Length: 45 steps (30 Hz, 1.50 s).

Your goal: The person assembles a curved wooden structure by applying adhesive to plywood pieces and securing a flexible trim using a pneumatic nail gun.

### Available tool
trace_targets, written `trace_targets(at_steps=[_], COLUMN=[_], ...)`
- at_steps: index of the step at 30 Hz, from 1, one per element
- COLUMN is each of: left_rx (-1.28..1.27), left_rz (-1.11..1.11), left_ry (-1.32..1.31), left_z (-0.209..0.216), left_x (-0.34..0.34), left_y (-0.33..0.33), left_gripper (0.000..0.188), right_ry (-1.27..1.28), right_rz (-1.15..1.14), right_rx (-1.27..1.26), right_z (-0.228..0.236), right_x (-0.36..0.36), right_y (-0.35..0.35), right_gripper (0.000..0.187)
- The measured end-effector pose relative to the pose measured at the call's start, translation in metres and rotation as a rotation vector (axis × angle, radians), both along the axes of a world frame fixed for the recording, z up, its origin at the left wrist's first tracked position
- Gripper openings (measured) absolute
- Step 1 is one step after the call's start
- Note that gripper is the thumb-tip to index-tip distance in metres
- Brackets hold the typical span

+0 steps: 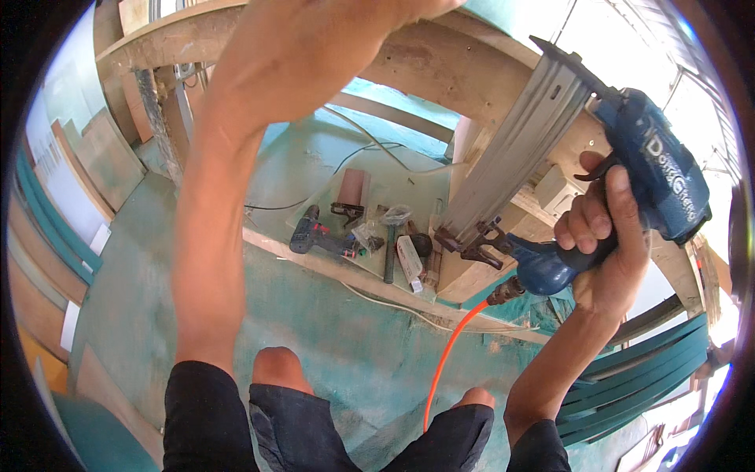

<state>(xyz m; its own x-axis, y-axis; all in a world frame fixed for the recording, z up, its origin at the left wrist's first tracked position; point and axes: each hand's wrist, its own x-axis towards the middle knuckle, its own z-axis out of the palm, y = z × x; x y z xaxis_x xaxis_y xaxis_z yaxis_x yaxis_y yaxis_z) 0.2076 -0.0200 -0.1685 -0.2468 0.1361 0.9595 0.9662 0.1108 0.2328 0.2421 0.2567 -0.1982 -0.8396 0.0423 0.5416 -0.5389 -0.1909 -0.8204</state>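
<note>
My right hand (604,220) is wrapped round the handle of a dark blue nail gun (664,161), with the index finger beside its trigger. The gun's long grey magazine (525,145) slants from the upper right down toward the middle. An orange air hose (445,362) hangs from the fitting at the handle's end. My left hand (322,51) is raised at the top, in front of the wooden beam (440,67). The upper edge of the picture cuts off most of its fingers, so I cannot see what it touches.
On a low shelf (275,189) under the beam lie a cordless drill (307,234), a dark-handled tool (389,256), a small white box (409,261) and a plastic bag (395,214). Boards (102,157) lean at the left. Green slats (653,377) are stacked at the right.
</note>
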Motion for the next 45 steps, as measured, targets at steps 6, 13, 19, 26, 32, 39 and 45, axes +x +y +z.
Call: trace_targets(at_steps=[6, 13, 19, 26, 32, 39, 45], left_rx=[0.062, 0.090, -0.299, 0.040, -0.022, -0.036, -0.017], left_rz=[-0.098, -0.167, 0.791, 0.106, 0.155, 0.201, 0.215], left_ry=[-0.004, 0.014, 0.549, -0.080, 0.171, -0.075, -0.138], left_z=[0.002, 0.003, -0.044, 0.006, 0.014, 0.012, 0.013], left_x=[0.009, -0.007, -0.058, -0.015, -0.006, 0.004, 0.010], left_y=[0.005, 0.010, -0.069, -0.001, 0.001, 0.000, 0.001], left_gripper=[0.051, 0.055, 0.027, 0.056, 0.052, 0.069, 0.069], right_ry=[0.010, 0.033, 0.078, 0.030, 0.033, 0.008, -0.031], right_rz=[0.073, -0.082, -0.208, -0.212, -0.249, -0.199, -0.177], right_rx=[0.022, 0.130, 0.124, 0.059, 0.088, 0.057, 0.059], right_z=[0.000, -0.003, -0.001, -0.002, 0.001, 0.007, 0.006], right_x=[-0.003, 0.002, 0.012, 0.019, 0.028, 0.028, 0.021], right_y=[0.004, -0.016, -0.037, -0.044, -0.046, -0.044, -0.042], right_gripper=[0.042, 0.041, 0.036, 0.032, 0.026, 0.020, 0.018])
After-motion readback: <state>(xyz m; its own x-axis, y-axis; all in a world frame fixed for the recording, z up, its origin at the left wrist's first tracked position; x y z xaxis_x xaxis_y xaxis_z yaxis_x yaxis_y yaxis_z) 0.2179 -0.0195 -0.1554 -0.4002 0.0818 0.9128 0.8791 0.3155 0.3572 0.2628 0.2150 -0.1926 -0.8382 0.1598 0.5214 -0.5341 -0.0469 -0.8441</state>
